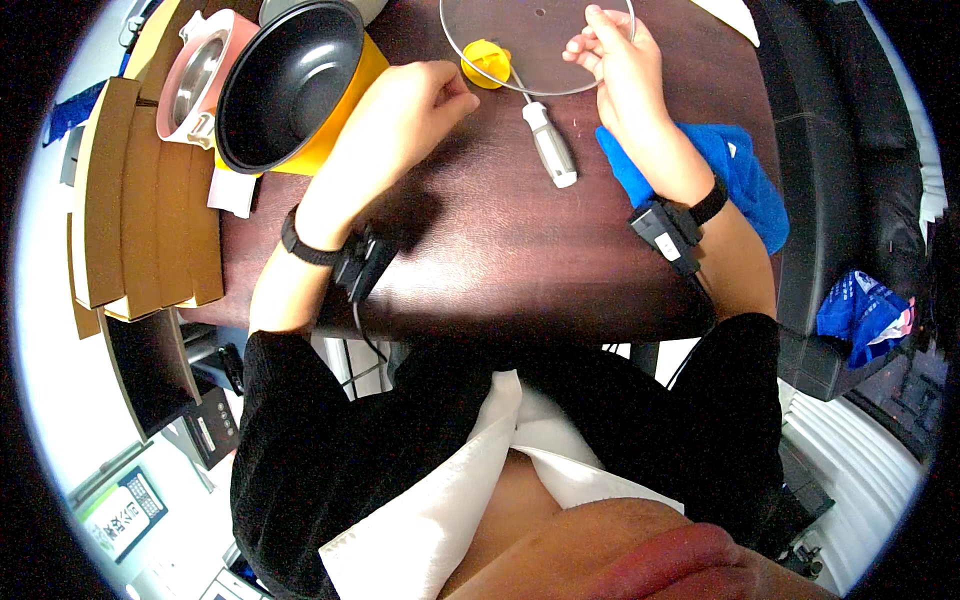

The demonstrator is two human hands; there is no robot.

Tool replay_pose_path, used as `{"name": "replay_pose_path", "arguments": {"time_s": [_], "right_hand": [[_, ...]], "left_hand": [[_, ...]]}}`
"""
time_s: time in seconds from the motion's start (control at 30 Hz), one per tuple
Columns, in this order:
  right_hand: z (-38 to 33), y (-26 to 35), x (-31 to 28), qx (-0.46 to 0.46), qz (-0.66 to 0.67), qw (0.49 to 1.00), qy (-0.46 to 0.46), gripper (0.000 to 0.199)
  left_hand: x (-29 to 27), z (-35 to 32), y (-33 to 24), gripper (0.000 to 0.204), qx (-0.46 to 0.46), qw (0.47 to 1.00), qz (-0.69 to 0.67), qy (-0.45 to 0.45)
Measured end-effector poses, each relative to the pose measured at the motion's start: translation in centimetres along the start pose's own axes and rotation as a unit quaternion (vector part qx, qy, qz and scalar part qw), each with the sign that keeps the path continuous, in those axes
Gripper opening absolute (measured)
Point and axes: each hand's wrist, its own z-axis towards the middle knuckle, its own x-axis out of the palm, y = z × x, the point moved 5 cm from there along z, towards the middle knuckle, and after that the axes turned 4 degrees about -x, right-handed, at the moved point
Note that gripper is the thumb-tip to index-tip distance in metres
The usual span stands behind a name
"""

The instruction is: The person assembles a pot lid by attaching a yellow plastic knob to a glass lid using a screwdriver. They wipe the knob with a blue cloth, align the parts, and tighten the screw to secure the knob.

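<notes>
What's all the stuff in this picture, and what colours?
Table: 1, dark brown, middle
Glass lid: 1, clear, top middle
Round piece: 1, yellow, at lid's edge
Screwdriver: 1, grey-white, below round piece
Pot: 1, yellow, black inside, upper left
Container: 1, pink, left of pot
Cloth: 1, blue, table's right
Boxes: several, brown, left
Seat: 1, black, right
Packet: 1, blue, on seat
Smaller background things: unclear
Wristbands: 2, black, wrists
Left hand: 1, bare, right of pot
Right hand: 1, bare, at lid's rim

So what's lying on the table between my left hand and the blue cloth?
In the head view, a grey-and-white screwdriver lies between your left hand and the blue cloth.
</notes>
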Motion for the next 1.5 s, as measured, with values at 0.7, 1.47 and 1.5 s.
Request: {"name": "replay_pose_path", "arguments": {"time_s": [0.7,1.47,1.5], "right_hand": [[-2.4,3.9,3.2,-0.075,-0.096,0.992,0.035,0.011],[-1.2,0.8,1.4,-0.029,-0.082,0.996,0.009,0.015],[-1.1,0.7,1.4,-0.035,-0.076,0.996,0.019,0.015]], "left_hand": [[-1.0,4.5,-4.1,0.025,0.017,0.98,0.079,-0.18],[-1.8,3.1,-4.1,0.032,-0.138,0.882,-0.451,0.019],[-1.9,3.7,-2.7,0.03,-0.086,0.894,-0.435,0.07]]}}
